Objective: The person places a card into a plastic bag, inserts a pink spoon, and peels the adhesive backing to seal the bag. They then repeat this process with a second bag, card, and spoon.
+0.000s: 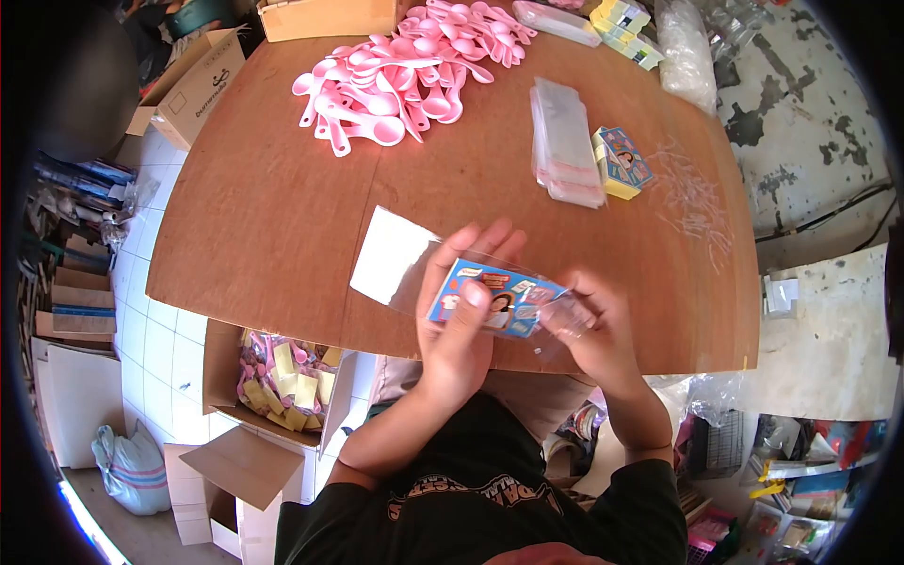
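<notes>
One blue printed card (497,299) in clear plastic was above the near edge of the table (254,217), gripped by the left hand (454,330), thumb on top; the right hand (600,330) pinched the plastic's right end. Nearby lay one white sheet (391,252); farther off, one stack of clear bags (563,137) and many pink spoons (381,130).

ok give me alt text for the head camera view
A person's hands, left and right, hold a blue printed card and clear plastic above a brown table; beyond lie heaped pink spoons, clear bags and a blue-and-yellow stack.
</notes>
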Tool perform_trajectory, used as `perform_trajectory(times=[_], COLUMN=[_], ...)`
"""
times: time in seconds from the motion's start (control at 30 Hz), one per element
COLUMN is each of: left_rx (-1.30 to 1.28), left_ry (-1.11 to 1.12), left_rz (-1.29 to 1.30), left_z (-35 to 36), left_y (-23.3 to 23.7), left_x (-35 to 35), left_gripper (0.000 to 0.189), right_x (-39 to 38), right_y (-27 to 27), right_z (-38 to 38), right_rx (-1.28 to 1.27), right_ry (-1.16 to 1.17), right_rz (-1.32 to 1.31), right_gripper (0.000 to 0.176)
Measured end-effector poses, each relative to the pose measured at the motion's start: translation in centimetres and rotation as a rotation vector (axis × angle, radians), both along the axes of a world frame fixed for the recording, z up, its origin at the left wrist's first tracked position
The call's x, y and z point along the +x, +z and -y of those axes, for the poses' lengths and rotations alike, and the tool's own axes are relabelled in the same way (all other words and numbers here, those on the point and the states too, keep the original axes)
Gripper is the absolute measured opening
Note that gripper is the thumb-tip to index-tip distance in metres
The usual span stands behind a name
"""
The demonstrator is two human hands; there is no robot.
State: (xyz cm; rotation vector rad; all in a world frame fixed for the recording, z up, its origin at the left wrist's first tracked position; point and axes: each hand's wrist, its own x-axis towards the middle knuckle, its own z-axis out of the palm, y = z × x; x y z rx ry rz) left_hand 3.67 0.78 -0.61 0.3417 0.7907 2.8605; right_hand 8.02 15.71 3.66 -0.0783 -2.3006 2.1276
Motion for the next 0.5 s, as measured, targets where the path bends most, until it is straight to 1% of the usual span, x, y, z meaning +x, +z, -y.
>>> perform_trajectory(times=[0.03, 0.07, 0.1, 0.17, 0.23, 0.3, 0.33, 0.4, 0.5], left_rx=[0.075, 0.132, 0.163, 0.197, 0.149, 0.103, 0.097, 0.098, 0.036], left_ry=[-0.023, 0.015, 0.028, 0.020, 0.018, 0.017, -0.018, -0.067, -0.092], left_rz=[0.023, 0.010, -0.029, -0.033, -0.009, 0.012, 0.067, 0.141, 0.211], left_z=[0.3, 0.2, 0.3, 0.3, 0.4, 0.4, 0.5, 0.5, 0.4], left_y=[0.4, 0.2, 0.0, 0.1, 0.1, 0.4, 0.6, 0.9, 0.8], left_x=[-0.1, -0.2, -0.4, -0.4, -0.2, -0.2, -0.2, 0.0, 0.4], left_gripper=[0.051, 0.044, 0.042, 0.041, 0.042, 0.042, 0.043, 0.044, 0.044], right_x=[-0.1, -0.2, -0.3, -0.4, -0.4, -0.4, -0.5, -0.4, -0.2], right_y=[-0.4, -0.6, -0.3, 0.4, -0.1, -0.2, -0.3, -0.5, -1.3], right_z=[0.1, 0.3, 0.8, 1.6, 1.5, 1.7, 2.0, 2.4, 2.5], right_rx=[-0.017, -0.034, -0.035, -0.113, -0.079, -0.059, -0.058, -0.158, -0.199], right_ry=[0.068, 0.137, 0.139, 0.154, 0.175, 0.121, 0.121, 0.054, 0.036], right_rz=[0.029, 0.058, 0.059, 0.260, 0.245, 0.264, 0.264, 0.268, 0.266], right_gripper=[0.014, 0.015, 0.015, 0.019, 0.020, 0.018, 0.018, 0.016, 0.015])
